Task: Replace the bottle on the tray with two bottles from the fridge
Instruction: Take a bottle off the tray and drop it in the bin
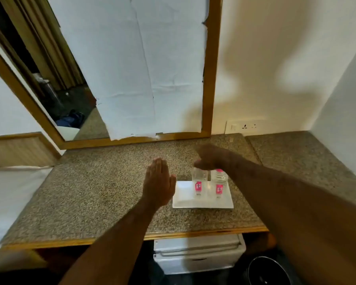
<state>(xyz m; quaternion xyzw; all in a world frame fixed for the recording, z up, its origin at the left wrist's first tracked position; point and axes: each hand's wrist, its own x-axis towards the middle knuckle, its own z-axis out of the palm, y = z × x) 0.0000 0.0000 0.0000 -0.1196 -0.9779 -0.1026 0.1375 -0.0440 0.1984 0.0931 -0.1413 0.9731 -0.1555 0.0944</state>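
Two clear water bottles with pink labels stand upright side by side on a white rectangular tray (185, 199) on the granite counter. My right hand (209, 158) hovers over the top of the left bottle (198, 182), hiding its cap; whether it grips the cap I cannot tell. The right bottle (219, 184) shows its pink cap beside my wrist. My left hand (158, 182) is flat and open, fingers together, just left of the tray and holding nothing. A small white fridge (199, 254) sits under the counter with its door shut.
The granite counter (90, 192) has a wooden front edge. A paper-covered mirror in a wooden frame (208, 79) leans behind it. A wall socket (246, 126) is at the back right. A dark round bin (265, 271) stands beside the fridge. White bedding (12, 192) lies at the left.
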